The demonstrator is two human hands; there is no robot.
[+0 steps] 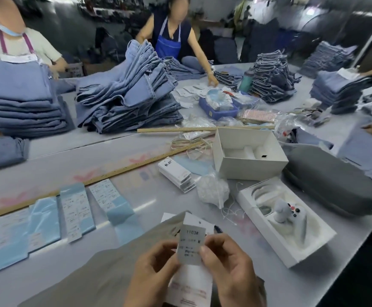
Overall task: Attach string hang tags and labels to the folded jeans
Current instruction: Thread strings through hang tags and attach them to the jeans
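My left hand (156, 262) and right hand (222, 260) both pinch the small white printed paper label (189, 242), upright between their fingertips, above the grey table (158, 202).

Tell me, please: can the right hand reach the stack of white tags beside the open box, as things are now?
Probably not at once. The right hand and left hand both pinch a printed tag. The stack of white tags lies uncovered farther up the table, so the path looks free once the hand lets go.

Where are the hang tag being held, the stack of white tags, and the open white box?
hang tag (189, 244), head view, middle of its printed face.
stack of white tags (176, 173), head view, top tag.
open white box (229, 169), head view, front wall.
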